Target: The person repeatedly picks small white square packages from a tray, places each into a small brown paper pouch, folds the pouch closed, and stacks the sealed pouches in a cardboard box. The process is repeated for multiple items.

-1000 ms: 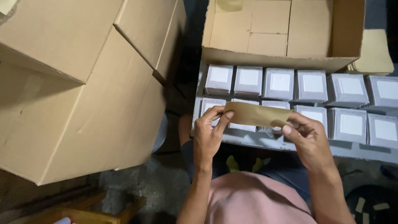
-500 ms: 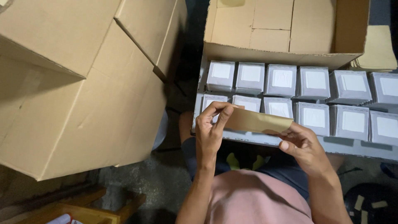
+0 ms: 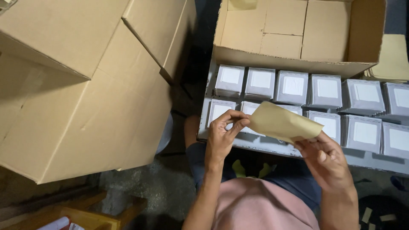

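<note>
Since a moment ago your brown paper strip (image 3: 284, 123) has tilted, right end dropping. Your left hand (image 3: 223, 138) pinches its left end, your right hand (image 3: 326, 159) its lower right end, long axis across the small grey boxes (image 3: 328, 91).

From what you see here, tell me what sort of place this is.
Probably a packing or stockroom area: big cardboard cartons, rows of small grey boxes on a tray, and both hands holding a brown paper strip.

Flat tan paper strip (image 3: 283, 124) pinched between left hand (image 3: 222, 138) and right hand (image 3: 328, 159), above 2 rows of small grey square boxes (image 3: 294, 87).
</note>
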